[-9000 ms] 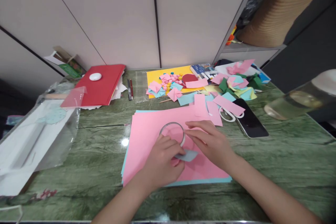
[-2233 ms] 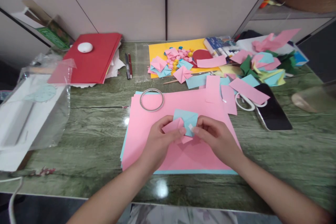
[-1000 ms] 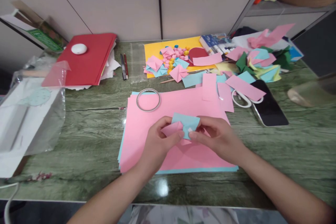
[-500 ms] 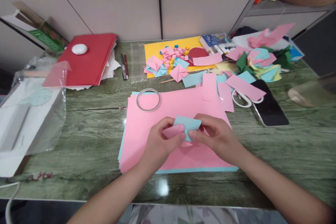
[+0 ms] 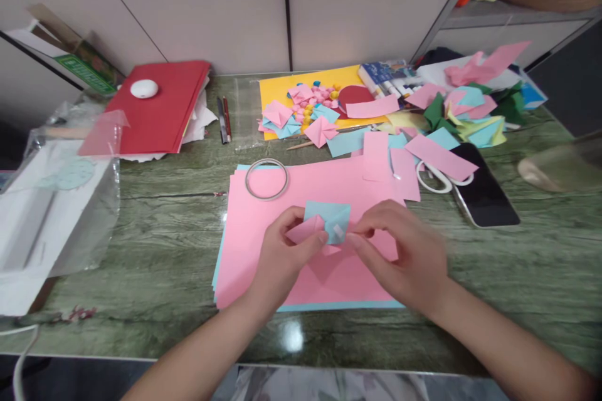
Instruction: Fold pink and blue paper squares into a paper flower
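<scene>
The left hand (image 5: pixel 288 254) pinches the folded paper (image 5: pixel 335 215) — at nine o'clock from the right hand (image 5: pixel 416 257), whose grip is narrow, contents unclear.

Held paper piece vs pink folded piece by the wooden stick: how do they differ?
Colour: the held paper piece shows blue and pink; the pink folded piece shows only pink.
Place: the held paper piece is in the left hand; the pink folded piece lies beside the wooden stick, out of both hands.
Shared: both are folded paper with pink showing.
</scene>
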`<action>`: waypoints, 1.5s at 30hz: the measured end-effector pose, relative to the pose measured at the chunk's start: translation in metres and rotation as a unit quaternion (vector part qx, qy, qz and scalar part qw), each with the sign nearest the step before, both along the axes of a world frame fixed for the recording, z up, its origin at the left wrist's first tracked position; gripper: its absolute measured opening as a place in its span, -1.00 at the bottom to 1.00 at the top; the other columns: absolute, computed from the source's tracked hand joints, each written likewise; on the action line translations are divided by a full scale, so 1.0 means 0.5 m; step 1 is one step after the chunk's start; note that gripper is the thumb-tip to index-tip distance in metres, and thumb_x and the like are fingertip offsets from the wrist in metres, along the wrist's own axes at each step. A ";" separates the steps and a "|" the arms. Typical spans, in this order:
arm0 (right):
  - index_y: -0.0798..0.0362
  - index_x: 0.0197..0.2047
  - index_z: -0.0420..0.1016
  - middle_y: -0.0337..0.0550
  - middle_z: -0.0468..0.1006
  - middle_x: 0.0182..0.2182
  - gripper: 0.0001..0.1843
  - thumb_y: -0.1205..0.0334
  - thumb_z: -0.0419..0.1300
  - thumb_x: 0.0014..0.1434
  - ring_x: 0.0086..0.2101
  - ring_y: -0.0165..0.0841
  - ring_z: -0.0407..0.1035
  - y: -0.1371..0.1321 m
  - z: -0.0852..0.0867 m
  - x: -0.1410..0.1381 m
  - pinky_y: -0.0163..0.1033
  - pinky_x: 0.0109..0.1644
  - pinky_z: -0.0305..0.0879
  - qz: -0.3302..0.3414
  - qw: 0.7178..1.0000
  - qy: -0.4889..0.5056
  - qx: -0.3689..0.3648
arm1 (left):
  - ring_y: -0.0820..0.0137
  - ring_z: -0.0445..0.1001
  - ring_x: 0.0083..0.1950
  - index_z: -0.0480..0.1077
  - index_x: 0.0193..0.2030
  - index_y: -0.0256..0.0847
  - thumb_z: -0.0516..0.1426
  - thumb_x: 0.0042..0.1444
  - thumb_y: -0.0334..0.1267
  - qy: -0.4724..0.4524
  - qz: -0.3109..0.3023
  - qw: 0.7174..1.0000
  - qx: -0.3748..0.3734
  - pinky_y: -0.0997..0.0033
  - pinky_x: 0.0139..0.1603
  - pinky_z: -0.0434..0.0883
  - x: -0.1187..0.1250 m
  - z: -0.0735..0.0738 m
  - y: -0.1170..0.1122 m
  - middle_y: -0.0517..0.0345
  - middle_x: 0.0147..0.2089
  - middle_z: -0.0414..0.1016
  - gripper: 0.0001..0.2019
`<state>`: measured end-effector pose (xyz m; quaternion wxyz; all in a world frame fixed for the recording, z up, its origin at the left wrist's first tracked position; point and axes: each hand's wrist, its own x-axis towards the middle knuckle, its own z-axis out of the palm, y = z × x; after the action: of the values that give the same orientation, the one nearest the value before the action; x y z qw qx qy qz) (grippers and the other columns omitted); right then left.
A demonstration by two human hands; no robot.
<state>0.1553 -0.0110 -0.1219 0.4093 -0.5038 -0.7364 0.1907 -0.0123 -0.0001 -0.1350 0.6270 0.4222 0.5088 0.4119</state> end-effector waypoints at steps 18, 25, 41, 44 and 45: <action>0.11 -0.38 0.37 -0.10 0.48 -0.45 -0.89 0.44 0.06 0.13 -0.38 -0.33 0.33 -0.008 -0.010 -0.006 -0.20 -0.31 0.17 0.074 0.981 -0.167 0.060 | 0.44 0.39 -0.35 0.36 -0.36 -0.23 0.18 -0.19 -0.51 0.105 -0.006 0.991 0.077 0.49 -0.30 0.34 0.009 0.022 0.002 0.24 -0.42 0.42 -0.80; 0.13 -0.41 0.39 -0.12 0.46 -0.48 -0.87 0.48 0.07 0.11 -0.41 -0.35 0.32 -0.002 -0.014 -0.007 -0.22 -0.33 0.19 0.078 0.983 -0.147 0.072 | 0.44 0.37 -0.35 0.33 -0.36 -0.24 0.16 -0.18 -0.50 0.128 -0.024 0.987 0.096 0.50 -0.33 0.33 0.006 0.022 0.000 0.24 -0.42 0.38 -0.80; 0.09 -0.27 0.37 -0.22 0.47 -0.41 -0.91 0.43 0.08 0.16 -0.37 -0.45 0.32 -0.002 -0.009 -0.005 -0.32 -0.28 0.22 0.078 0.995 -0.046 -0.039 | 0.41 0.35 -0.26 0.35 -0.29 -0.21 0.17 -0.08 -0.44 0.040 -0.033 0.998 0.041 0.51 -0.37 0.30 -0.004 -0.006 0.000 0.20 -0.33 0.35 -0.82; 0.09 -0.28 0.37 -0.22 0.48 -0.41 -0.92 0.42 0.10 0.15 -0.37 -0.46 0.33 -0.002 -0.011 -0.007 -0.33 -0.29 0.23 0.076 0.996 -0.048 -0.027 | 0.42 0.36 -0.29 0.37 -0.30 -0.21 0.17 -0.10 -0.45 0.033 -0.023 0.999 0.034 0.52 -0.41 0.29 -0.003 -0.005 0.000 0.20 -0.34 0.36 -0.83; 0.09 -0.29 0.37 -0.22 0.48 -0.41 -0.91 0.44 0.10 0.15 -0.37 -0.47 0.33 -0.002 -0.011 -0.007 -0.33 -0.29 0.23 0.076 0.996 -0.051 -0.025 | 0.41 0.36 -0.30 0.38 -0.31 -0.22 0.18 -0.11 -0.44 0.030 -0.011 0.999 0.030 0.53 -0.43 0.29 -0.003 -0.005 0.000 0.19 -0.34 0.37 -0.82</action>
<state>0.1519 -0.0122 -0.1272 0.3431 -0.4655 -0.7873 0.2137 -0.0139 -0.0002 -0.1377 0.6030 0.4584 0.5104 0.4072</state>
